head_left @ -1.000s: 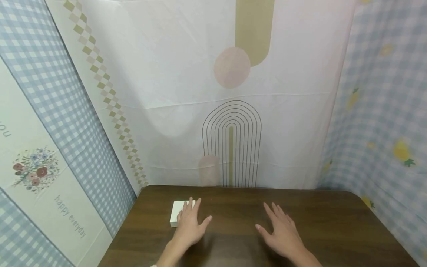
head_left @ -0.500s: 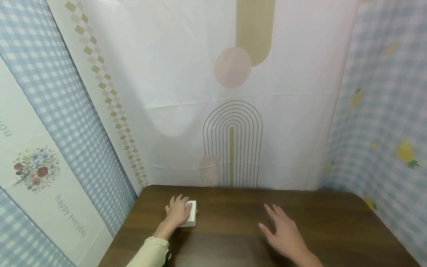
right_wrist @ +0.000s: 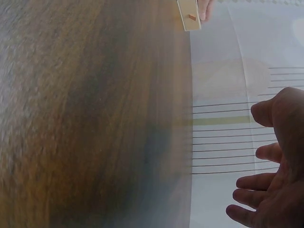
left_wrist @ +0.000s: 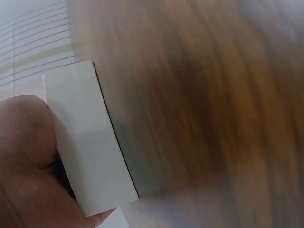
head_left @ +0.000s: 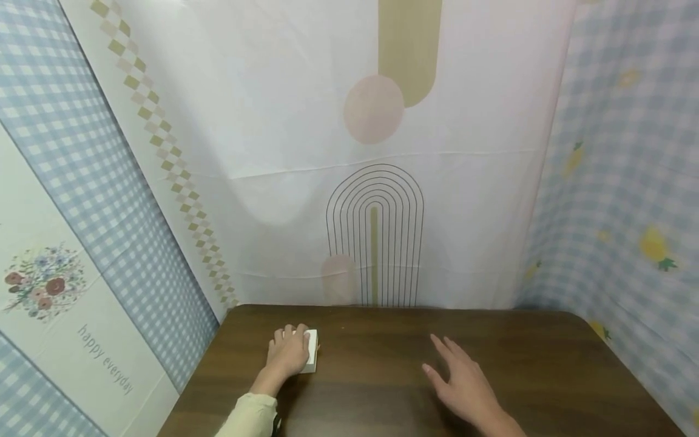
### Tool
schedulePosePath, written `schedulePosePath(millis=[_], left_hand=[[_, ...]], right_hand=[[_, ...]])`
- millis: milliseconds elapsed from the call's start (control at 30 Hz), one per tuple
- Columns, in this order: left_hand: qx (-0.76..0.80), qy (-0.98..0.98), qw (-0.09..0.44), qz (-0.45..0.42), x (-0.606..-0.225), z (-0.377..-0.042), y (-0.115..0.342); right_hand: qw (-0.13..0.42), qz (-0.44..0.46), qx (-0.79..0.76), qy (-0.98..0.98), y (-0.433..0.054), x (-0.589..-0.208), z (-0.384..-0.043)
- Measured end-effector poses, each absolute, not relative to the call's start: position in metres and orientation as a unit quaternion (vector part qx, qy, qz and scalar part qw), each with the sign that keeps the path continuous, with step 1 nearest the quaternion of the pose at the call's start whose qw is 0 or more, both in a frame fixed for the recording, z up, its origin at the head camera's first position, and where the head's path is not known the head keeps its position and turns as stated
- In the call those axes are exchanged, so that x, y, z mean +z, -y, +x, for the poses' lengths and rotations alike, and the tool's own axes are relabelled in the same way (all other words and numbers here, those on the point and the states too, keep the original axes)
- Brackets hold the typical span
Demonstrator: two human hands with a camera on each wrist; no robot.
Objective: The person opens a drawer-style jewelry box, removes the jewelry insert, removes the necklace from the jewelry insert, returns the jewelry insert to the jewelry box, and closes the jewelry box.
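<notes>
My left hand lies over a small white box at the left of the table, its fingers bent over the top and far side. In the left wrist view, the thumb side of that hand presses against the plain white end of the box. The right wrist view catches the side of the box, which has a small brown-orange tab, with fingertips behind it. My right hand hovers above the right half of the table, fingers spread and relaxed, holding nothing. Much of the box is hidden under the left hand.
A dark brown wooden table with rounded far corners reaches back to a white patterned cloth. Blue checked cloths hang at the left and right sides.
My left hand has moved left from above the box's right part and curled its fingers onto it. The box seems to stay in place. My right hand has barely moved.
</notes>
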State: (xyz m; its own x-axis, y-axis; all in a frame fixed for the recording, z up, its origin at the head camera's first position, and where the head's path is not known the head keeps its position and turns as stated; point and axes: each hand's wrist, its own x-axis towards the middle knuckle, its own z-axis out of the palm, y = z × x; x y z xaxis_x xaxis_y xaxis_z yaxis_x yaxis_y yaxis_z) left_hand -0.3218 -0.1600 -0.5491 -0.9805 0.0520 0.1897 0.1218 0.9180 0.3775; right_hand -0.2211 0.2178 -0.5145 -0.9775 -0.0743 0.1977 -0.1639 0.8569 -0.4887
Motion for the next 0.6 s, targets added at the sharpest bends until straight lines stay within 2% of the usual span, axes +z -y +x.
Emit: schedulePosePath(millis=[233, 600], left_hand=[[-0.200, 0.975, 0.093, -0.034, -0.559, -0.324, 0.160], [-0.190, 0.976, 0.098, -0.041, -0.562, -0.322, 0.148]], right_hand=[[0.066, 0.054, 0.269, 0.959, -0.216, -0.517, -0.222], [0.072, 0.059, 0.276, 0.957, -0.207, -0.523, -0.221]])
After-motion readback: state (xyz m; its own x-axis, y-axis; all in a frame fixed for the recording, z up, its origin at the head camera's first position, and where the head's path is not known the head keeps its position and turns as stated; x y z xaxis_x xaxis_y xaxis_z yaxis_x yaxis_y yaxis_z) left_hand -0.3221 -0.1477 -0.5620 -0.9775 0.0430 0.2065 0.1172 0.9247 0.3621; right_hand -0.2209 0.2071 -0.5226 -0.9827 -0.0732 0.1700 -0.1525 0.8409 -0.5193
